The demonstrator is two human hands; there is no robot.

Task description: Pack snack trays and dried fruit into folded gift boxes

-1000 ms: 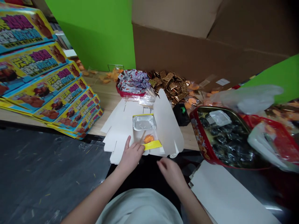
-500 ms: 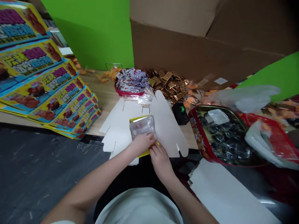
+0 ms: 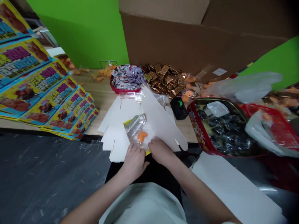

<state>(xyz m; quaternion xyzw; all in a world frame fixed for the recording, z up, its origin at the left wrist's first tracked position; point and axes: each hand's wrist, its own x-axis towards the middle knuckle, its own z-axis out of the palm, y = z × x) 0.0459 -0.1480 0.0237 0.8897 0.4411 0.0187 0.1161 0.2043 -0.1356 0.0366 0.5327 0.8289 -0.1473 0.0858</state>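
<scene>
Reaching forward from the lower middle of the frame, both forearms angle inward, with the left hand [image 3: 134, 162] and the right hand [image 3: 160, 151] close together at the near edge of a white carton blank [image 3: 121, 130]. The left hand stands nearly upright, its fingers [image 3: 132, 150] slightly apart, their tips at the lower edge of a plastic bag [image 3: 140, 133]. The right hand lies flatter and turned inward, its fingers [image 3: 153, 143] together and resting against the bag's lower right side. Whether either hand is gripping the bag, I cannot tell.

The bag lies on the blank, just below a tall white flap [image 3: 158, 119]. Inside it are a foil tray [image 3: 135, 125] and an orange piece [image 3: 142, 136], with a yellow card [image 3: 127, 123] showing beneath.

Upper middle, on the table [image 3: 102, 93], sit a red tray of sachets [image 3: 127, 77] and gold packets [image 3: 163, 79]. A red tin of dark sweets [image 3: 217, 132] stands at the right.
</scene>
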